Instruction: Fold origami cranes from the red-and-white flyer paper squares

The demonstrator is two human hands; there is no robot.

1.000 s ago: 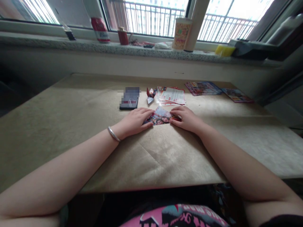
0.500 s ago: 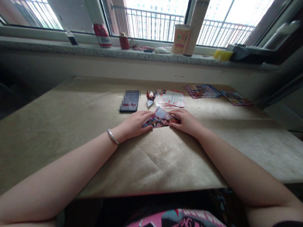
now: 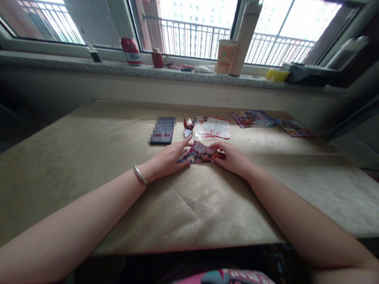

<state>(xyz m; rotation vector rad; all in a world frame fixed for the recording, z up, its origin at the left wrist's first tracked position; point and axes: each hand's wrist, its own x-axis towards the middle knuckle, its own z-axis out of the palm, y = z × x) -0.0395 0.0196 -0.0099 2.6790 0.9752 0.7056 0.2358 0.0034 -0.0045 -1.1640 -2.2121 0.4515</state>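
A folded sheet of colourful printed paper (image 3: 201,154), a rough triangle with its long edge towards me, lies between my hands on the table. My left hand (image 3: 167,159) is at its left corner, thumb along the near edge and index finger stretched out above it. The other fingers are partly hidden by the paper. At the right corner, my right hand (image 3: 232,157) pinches the paper between thumb and curled fingers. Just beyond stands a small folded paper figure (image 3: 188,127), beside a stack of printed sheets (image 3: 214,127).
A phone (image 3: 162,130) lies left of the paper figure on the beige tabletop (image 3: 89,157). Printed leaflets (image 3: 254,118) lie at the back right. Along the windowsill stand a red can (image 3: 131,51), a red lighter-like object (image 3: 157,58), a paper cup (image 3: 226,57) and a tall tube (image 3: 245,39).
My left index finger has lifted off the paper and points away from me. The paper's top corner has folded down, and my right fingers curl more. The view has tilted slightly up.
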